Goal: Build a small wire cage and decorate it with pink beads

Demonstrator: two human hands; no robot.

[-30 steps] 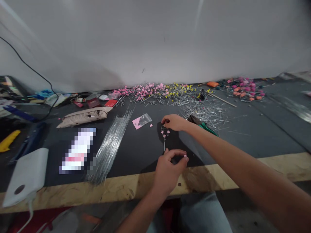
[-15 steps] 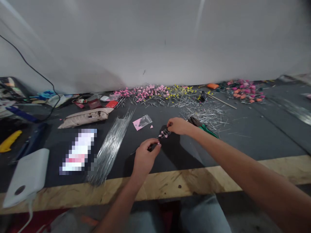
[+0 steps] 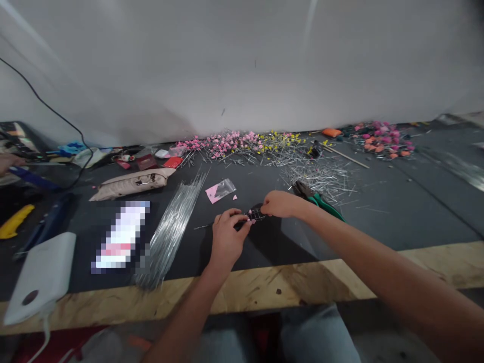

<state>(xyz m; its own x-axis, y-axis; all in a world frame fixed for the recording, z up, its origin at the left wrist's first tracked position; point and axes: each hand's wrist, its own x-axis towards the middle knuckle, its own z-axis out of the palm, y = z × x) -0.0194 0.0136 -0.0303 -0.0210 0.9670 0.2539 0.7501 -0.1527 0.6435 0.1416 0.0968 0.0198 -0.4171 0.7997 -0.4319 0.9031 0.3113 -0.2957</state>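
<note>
Between my two hands, just above the dark tabletop, is a small looped wire piece with pink bits [image 3: 257, 214] on it. My left hand [image 3: 230, 234] pinches its left end, and a thin twisted wire stem [image 3: 203, 227] sticks out to the left behind the fingers. On the other end, the fingertips of my right hand [image 3: 280, 204] are closed on the wire loops. Beyond my hands lie a small clear bag with a pink card [image 3: 220, 191] and one loose pink piece [image 3: 235, 197]. Green-handled pliers [image 3: 320, 201] rest just past my right wrist.
A bundle of straight wires [image 3: 172, 229] lies left, beside a lit phone [image 3: 123, 237] and a white power bank [image 3: 41, 277]. Pink and yellow wire-stemmed flowers [image 3: 230, 145] line the wall. Loose wires [image 3: 321, 176] are heaped right. Another person's hand [image 3: 6, 162] shows at the left edge.
My hands have come slightly closer together, and the wire piece now lies more level, its stem showing farther left. Another person's hand has appeared at the left edge.
</note>
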